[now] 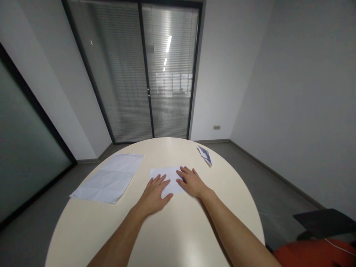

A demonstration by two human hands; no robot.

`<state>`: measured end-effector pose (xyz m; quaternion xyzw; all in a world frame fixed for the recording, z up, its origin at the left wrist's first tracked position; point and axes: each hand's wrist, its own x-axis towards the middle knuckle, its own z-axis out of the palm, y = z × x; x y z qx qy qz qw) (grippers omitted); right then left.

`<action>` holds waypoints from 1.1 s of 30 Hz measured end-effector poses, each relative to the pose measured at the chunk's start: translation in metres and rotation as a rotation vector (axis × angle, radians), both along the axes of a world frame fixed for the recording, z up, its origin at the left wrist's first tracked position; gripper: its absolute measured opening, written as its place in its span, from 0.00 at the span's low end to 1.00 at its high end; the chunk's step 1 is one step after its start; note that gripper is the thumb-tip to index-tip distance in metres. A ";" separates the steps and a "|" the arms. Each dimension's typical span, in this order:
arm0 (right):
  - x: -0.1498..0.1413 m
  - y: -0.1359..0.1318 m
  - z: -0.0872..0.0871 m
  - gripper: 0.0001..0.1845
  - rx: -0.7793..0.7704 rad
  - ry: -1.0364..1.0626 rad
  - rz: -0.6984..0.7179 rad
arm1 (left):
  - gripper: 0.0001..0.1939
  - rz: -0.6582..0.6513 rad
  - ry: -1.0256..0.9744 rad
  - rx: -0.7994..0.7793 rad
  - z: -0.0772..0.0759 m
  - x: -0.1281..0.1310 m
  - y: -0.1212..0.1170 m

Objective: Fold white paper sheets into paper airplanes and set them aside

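A small white sheet of paper (170, 181) lies flat on the round cream table (167, 237), in front of me. My left hand (156, 193) rests palm down over its left side, fingers spread. On its right side lies my right hand (191, 181), also palm down with the fingers apart. Both hands hide parts of the paper's edges. Neither one grips anything.
A larger creased white sheet (111, 178) covers the table's left side, reaching its edge. Toward the far right edge lies a folded paper piece (205, 155) with dark print. An orange-red chair seat (314, 254) and a black panel (325, 222) stand at the lower right.
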<state>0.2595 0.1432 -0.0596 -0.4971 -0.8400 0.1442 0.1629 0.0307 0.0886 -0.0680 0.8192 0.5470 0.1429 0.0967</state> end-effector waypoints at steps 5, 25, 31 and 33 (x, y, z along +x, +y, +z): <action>-0.003 0.000 0.004 0.21 0.064 0.050 0.108 | 0.30 0.025 0.018 -0.010 0.002 0.001 0.000; -0.004 0.003 0.001 0.23 0.132 0.182 0.320 | 0.18 0.044 -0.102 0.103 0.000 -0.006 0.005; -0.005 0.002 0.002 0.22 0.130 0.180 0.315 | 0.16 0.036 -0.123 0.153 -0.005 -0.007 0.010; -0.005 0.002 0.000 0.21 0.136 0.191 0.315 | 0.18 0.055 -0.118 0.166 -0.007 -0.007 0.011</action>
